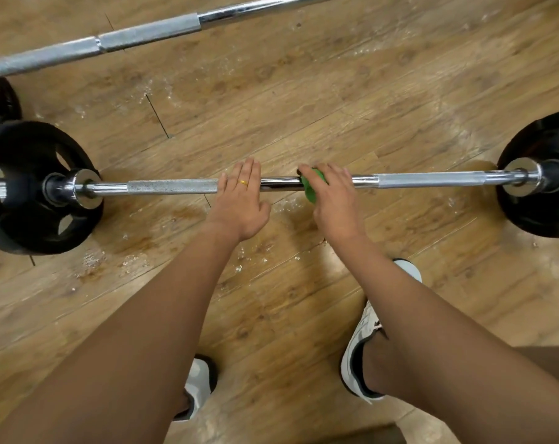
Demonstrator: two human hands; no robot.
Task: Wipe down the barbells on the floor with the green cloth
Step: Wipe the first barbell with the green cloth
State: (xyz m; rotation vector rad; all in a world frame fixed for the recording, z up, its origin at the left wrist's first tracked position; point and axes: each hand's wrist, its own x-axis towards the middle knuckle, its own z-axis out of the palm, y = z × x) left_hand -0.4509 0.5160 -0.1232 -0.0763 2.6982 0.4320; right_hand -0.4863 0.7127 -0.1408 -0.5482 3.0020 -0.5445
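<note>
Green cloth (313, 184) wraps the middle of the near barbell (175, 186), gripped in the curled fingers of the right hand (336, 203). Beside it on that bar, the left hand (239, 205) lies flat, fingers together. Best steady there, squeeze, slide outward.

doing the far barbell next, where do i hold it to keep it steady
Grip the far barbell on its rough knurled section, reaching down from above: it lies flat on the floor, and the polished stretches look slippery.
</note>
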